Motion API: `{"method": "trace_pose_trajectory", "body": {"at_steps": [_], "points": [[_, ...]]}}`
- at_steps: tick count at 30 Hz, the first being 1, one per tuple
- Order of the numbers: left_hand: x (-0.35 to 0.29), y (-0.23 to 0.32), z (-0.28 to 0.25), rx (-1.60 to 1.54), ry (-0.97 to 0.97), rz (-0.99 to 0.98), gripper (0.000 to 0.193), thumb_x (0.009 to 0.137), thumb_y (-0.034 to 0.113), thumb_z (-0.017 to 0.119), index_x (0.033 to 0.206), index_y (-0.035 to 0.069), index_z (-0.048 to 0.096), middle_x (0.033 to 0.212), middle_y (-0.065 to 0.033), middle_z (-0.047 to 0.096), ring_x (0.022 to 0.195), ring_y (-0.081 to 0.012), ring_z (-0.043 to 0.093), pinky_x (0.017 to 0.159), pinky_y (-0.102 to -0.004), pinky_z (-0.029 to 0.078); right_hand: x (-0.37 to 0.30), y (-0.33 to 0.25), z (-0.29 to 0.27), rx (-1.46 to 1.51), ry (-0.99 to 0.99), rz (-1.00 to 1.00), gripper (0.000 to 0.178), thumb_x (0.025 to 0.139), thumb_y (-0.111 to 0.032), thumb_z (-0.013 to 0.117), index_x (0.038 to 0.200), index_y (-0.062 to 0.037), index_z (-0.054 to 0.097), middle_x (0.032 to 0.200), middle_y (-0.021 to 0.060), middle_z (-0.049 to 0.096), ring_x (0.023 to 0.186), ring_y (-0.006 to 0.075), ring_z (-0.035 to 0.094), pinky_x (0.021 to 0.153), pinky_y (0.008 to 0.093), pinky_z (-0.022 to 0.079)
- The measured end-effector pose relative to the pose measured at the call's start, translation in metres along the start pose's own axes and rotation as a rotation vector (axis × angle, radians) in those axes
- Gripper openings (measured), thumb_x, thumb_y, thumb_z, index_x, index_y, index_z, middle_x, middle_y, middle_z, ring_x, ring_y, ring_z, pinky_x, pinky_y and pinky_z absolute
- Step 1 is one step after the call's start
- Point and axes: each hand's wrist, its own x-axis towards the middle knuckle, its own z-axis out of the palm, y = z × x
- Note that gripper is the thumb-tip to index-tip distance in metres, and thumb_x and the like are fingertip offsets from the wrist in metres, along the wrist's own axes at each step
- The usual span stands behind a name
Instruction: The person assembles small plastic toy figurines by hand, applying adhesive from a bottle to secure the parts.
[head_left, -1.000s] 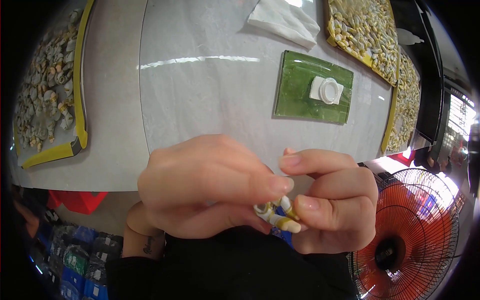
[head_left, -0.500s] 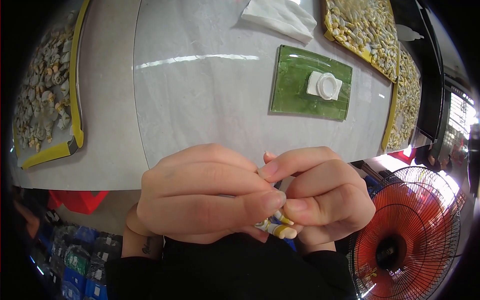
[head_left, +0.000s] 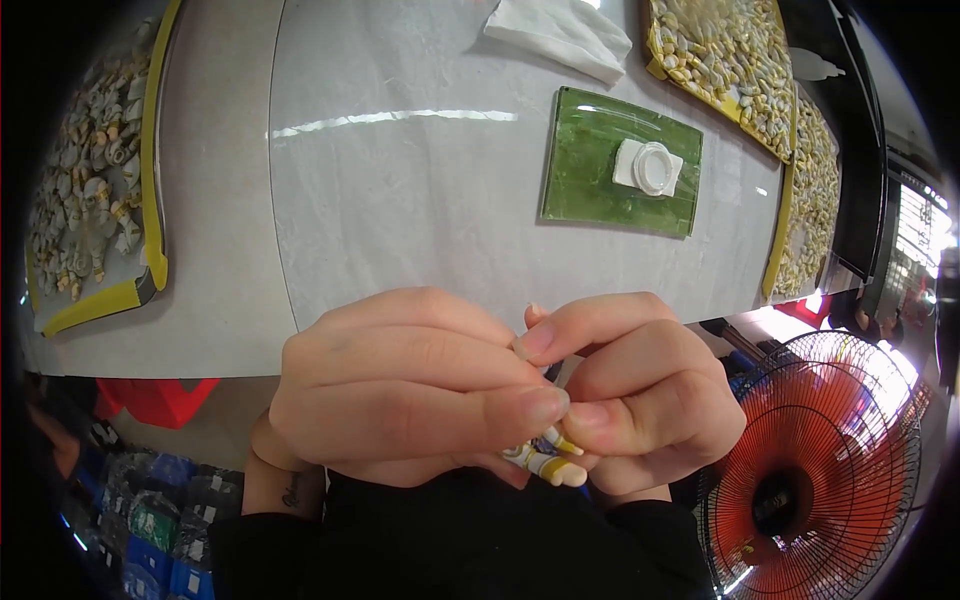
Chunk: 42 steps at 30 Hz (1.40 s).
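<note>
Grey surface [head_left: 420, 210] across view; orange-bladed fan [head_left: 785, 480] at right. Yellow-edged tray [head_left: 153, 160] of small pieces at far left. Left hand [head_left: 410, 390] and right hand [head_left: 650, 400] meet before surface's near edge. Green slab [head_left: 585, 165] beyond right hand. Small white-and-yellow piece [head_left: 550, 468] below left thumb, left fingers grasping it; right fingers bent close against it, their grip hidden.

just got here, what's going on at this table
A person's left hand holds a small white-and-yellow item close to the near edge of the table. The right hand is up against the left; together they hide much of the item. Ahead, a green plate carries a white ring-shaped piece on a white pad. Yellow-edged trays full of small pieces sit at both sides.
</note>
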Motion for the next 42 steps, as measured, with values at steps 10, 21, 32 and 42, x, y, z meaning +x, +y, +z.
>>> {"method": "trace_pose_trajectory", "body": {"at_steps": [10, 21, 32, 42], "points": [[0.001, 0.002, 0.001, 0.010, 0.008, -0.013, 0.016, 0.075, 0.006, 0.064, 0.088, 0.002, 0.057, 0.080, -0.0114, 0.064, 0.067, -0.0231, 0.060, 0.059, -0.0281, 0.051, -0.003, -0.003, -0.002, -0.008, -0.016, 0.029, 0.016, 0.063, 0.003, 0.073, 0.068, 0.0000, 0.059, 0.068, 0.0078, 0.055, 0.074, 0.0282, 0.062, 0.064, 0.0333, 0.052], [-0.002, -0.003, 0.006, -0.041, -0.003, 0.045, 0.030, 0.077, 0.015, 0.068, 0.090, 0.005, 0.043, 0.087, -0.0207, 0.062, 0.077, -0.0296, 0.061, 0.066, -0.0341, 0.054, -0.004, 0.010, -0.004, 0.074, -0.010, -0.206, 0.022, 0.063, -0.002, 0.076, 0.078, -0.0012, 0.061, 0.080, 0.0101, 0.058, 0.089, 0.0333, 0.061, 0.080, 0.0412, 0.051], [0.006, 0.000, 0.002, -0.025, -0.081, 0.044, 0.035, 0.077, 0.017, 0.068, 0.092, 0.005, 0.038, 0.085, -0.0226, 0.061, 0.076, -0.0318, 0.061, 0.066, -0.0369, 0.054, 0.002, -0.002, -0.003, -0.076, -0.007, -0.091, 0.025, 0.060, 0.000, 0.076, 0.082, -0.0007, 0.063, 0.080, 0.0084, 0.053, 0.080, 0.0251, 0.058, 0.066, 0.0291, 0.051], [0.004, -0.001, 0.007, 0.038, 0.006, 0.033, 0.031, 0.077, 0.019, 0.067, 0.087, 0.006, 0.041, 0.080, -0.0203, 0.061, 0.068, -0.0284, 0.061, 0.060, -0.0344, 0.054, -0.004, 0.004, 0.001, -0.107, 0.032, -0.090, 0.025, 0.059, 0.002, 0.075, 0.080, -0.0022, 0.064, 0.078, 0.0073, 0.053, 0.078, 0.0233, 0.058, 0.065, 0.0278, 0.049]]}}
